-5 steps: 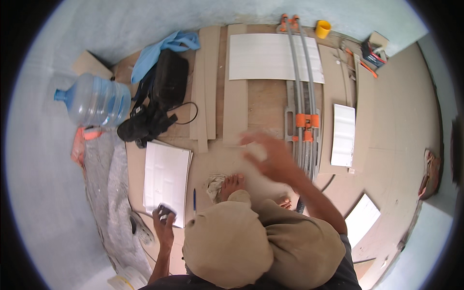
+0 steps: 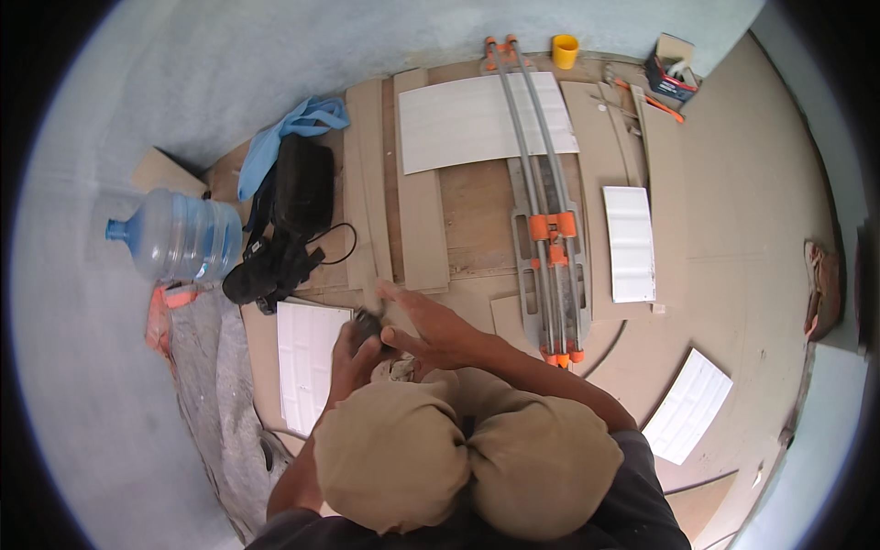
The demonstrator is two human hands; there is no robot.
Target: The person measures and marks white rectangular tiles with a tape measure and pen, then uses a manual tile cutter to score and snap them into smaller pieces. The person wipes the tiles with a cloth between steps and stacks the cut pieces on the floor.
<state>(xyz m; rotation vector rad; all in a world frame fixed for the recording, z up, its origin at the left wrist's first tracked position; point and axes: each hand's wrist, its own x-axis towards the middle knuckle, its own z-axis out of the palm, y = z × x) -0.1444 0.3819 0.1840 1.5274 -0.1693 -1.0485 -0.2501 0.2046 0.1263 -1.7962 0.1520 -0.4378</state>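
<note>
My left hand is closed around a small dark rounded object, held in front of my knees. Its kind is hard to make out because of blur. Against its right side comes my right hand, fingers stretched out and thumb apart, close to or touching the object. A pale blurred streak shows just above the object, and I cannot tell what it is. Just left of my left hand lies a stack of white tiles. Below the hands a crumpled pale cloth is partly hidden.
A tile cutter with twin rails stands ahead, a large white tile under its rails. Cut tiles lie to the right. At left are a water bottle, a black bag and a grey sheet. A yellow cup stands far back.
My left hand has lifted the dark object from over the tile stack and brought it rightward and away from me. My right hand has moved left to meet it. The view has shifted.
</note>
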